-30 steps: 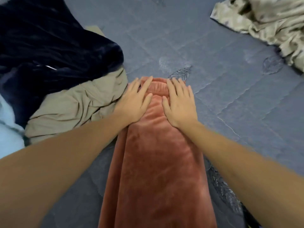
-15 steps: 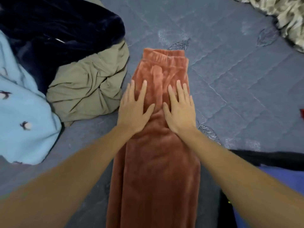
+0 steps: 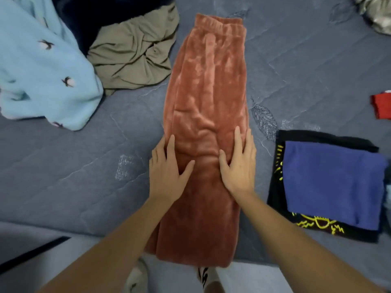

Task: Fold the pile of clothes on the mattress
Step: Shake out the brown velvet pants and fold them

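Rust-coloured velvet trousers (image 3: 208, 85) lie folded lengthwise in a long strip on the grey quilted mattress (image 3: 84, 166), waistband at the far end. My left hand (image 3: 167, 168) presses flat on the strip's left edge, fingers straight. On the right edge my right hand (image 3: 239, 163) presses flat the same way. The fabric wrinkles between the two hands. The strip's near end hangs over the mattress's front edge.
Unfolded clothes lie at the far left: a light blue fleece top (image 3: 42, 66), an olive garment (image 3: 131, 53) and a dark navy one (image 3: 101, 13). At the right sits a folded stack, blue cloth (image 3: 332, 182) on a black printed shirt (image 3: 279, 208). A red piece (image 3: 382, 106) shows at the right edge.
Both flat hands have slid down the trousers from the waistband toward me and spread apart to the strip's edges. The view has tilted down, showing the folded stack.
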Action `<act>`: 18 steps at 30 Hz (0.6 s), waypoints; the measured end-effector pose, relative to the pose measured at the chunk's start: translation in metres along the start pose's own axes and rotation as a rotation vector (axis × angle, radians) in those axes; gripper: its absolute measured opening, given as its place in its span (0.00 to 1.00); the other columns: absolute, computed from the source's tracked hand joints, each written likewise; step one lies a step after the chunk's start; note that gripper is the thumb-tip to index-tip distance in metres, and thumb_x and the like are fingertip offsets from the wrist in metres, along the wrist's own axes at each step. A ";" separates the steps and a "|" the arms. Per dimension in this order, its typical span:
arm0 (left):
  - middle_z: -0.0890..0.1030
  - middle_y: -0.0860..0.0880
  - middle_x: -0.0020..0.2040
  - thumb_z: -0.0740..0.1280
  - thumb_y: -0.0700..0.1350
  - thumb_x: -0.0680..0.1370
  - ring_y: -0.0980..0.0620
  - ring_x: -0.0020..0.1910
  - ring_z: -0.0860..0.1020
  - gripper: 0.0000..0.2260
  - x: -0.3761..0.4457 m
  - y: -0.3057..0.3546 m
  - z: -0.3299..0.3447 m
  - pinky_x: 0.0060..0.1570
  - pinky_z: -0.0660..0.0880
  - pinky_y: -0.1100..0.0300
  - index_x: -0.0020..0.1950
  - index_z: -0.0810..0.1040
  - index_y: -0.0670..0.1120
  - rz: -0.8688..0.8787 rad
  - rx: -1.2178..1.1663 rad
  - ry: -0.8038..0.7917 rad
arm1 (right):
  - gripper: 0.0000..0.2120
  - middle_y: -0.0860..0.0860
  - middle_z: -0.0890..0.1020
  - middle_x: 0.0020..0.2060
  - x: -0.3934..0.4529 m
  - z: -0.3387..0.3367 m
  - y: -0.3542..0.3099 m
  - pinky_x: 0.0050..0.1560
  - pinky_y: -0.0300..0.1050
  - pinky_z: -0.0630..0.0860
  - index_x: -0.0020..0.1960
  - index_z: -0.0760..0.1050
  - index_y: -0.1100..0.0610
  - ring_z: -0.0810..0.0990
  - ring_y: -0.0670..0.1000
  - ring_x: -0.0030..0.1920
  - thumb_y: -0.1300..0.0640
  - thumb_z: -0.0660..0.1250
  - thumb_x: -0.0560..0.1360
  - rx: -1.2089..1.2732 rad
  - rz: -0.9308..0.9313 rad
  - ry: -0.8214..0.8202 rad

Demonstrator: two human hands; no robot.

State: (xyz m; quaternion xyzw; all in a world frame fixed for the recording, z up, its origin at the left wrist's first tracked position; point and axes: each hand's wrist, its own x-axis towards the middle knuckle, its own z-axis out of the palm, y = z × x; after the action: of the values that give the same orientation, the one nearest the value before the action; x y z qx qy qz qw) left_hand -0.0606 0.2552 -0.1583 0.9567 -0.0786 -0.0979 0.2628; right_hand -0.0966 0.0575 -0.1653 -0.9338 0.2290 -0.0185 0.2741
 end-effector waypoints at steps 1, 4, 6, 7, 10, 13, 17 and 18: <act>0.60 0.44 0.79 0.67 0.62 0.80 0.44 0.77 0.61 0.36 -0.015 -0.004 0.000 0.74 0.62 0.44 0.82 0.58 0.47 -0.027 -0.037 0.003 | 0.37 0.56 0.49 0.84 -0.018 0.000 0.004 0.81 0.58 0.56 0.85 0.49 0.48 0.52 0.58 0.83 0.48 0.65 0.82 0.040 0.032 -0.004; 0.67 0.45 0.70 0.72 0.60 0.77 0.43 0.70 0.67 0.32 -0.054 -0.020 -0.002 0.72 0.67 0.42 0.75 0.67 0.46 -0.049 -0.116 0.022 | 0.38 0.53 0.53 0.83 -0.073 -0.001 0.009 0.81 0.57 0.57 0.85 0.51 0.50 0.54 0.55 0.82 0.48 0.67 0.81 0.110 0.078 -0.014; 0.69 0.45 0.66 0.74 0.60 0.75 0.44 0.65 0.68 0.31 -0.073 -0.029 -0.003 0.69 0.69 0.43 0.71 0.70 0.45 -0.041 -0.150 0.014 | 0.37 0.53 0.57 0.82 -0.105 0.000 0.010 0.80 0.57 0.60 0.84 0.54 0.52 0.56 0.54 0.81 0.48 0.68 0.81 0.132 0.076 -0.028; 0.69 0.46 0.64 0.74 0.60 0.75 0.45 0.64 0.68 0.30 -0.081 -0.032 -0.004 0.67 0.70 0.44 0.70 0.71 0.45 -0.042 -0.167 -0.002 | 0.37 0.52 0.59 0.81 -0.117 0.001 0.010 0.79 0.57 0.61 0.84 0.56 0.52 0.57 0.53 0.80 0.48 0.69 0.81 0.144 0.074 -0.038; 0.71 0.49 0.60 0.76 0.58 0.74 0.48 0.61 0.69 0.25 -0.116 -0.037 -0.004 0.64 0.71 0.46 0.64 0.73 0.48 -0.054 -0.254 -0.083 | 0.37 0.51 0.66 0.75 -0.159 0.005 0.005 0.76 0.51 0.66 0.83 0.60 0.51 0.64 0.52 0.76 0.48 0.73 0.79 0.228 0.103 -0.031; 0.75 0.49 0.55 0.76 0.56 0.74 0.48 0.58 0.73 0.19 -0.142 -0.039 -0.006 0.61 0.73 0.46 0.58 0.75 0.48 -0.043 -0.324 -0.115 | 0.42 0.48 0.71 0.73 -0.188 0.002 -0.004 0.72 0.40 0.64 0.82 0.58 0.49 0.69 0.47 0.73 0.55 0.77 0.75 0.412 0.202 0.013; 0.80 0.47 0.52 0.75 0.62 0.70 0.46 0.54 0.80 0.23 -0.159 -0.046 -0.009 0.58 0.77 0.47 0.55 0.82 0.46 -0.078 -0.394 -0.168 | 0.37 0.40 0.77 0.61 -0.212 -0.003 -0.004 0.64 0.39 0.73 0.73 0.64 0.48 0.77 0.42 0.60 0.58 0.80 0.71 0.598 0.359 0.013; 0.82 0.47 0.52 0.75 0.63 0.69 0.47 0.53 0.81 0.23 -0.164 -0.049 -0.010 0.57 0.78 0.48 0.55 0.83 0.47 -0.078 -0.430 -0.168 | 0.34 0.39 0.77 0.57 -0.218 -0.003 -0.001 0.60 0.38 0.75 0.69 0.66 0.49 0.79 0.41 0.56 0.57 0.81 0.71 0.627 0.382 0.008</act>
State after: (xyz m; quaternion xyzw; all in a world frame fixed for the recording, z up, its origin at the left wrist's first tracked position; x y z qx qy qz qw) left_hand -0.2125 0.3346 -0.1517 0.8694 -0.0403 -0.2018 0.4492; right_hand -0.2918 0.1526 -0.1425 -0.7448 0.3835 -0.0400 0.5446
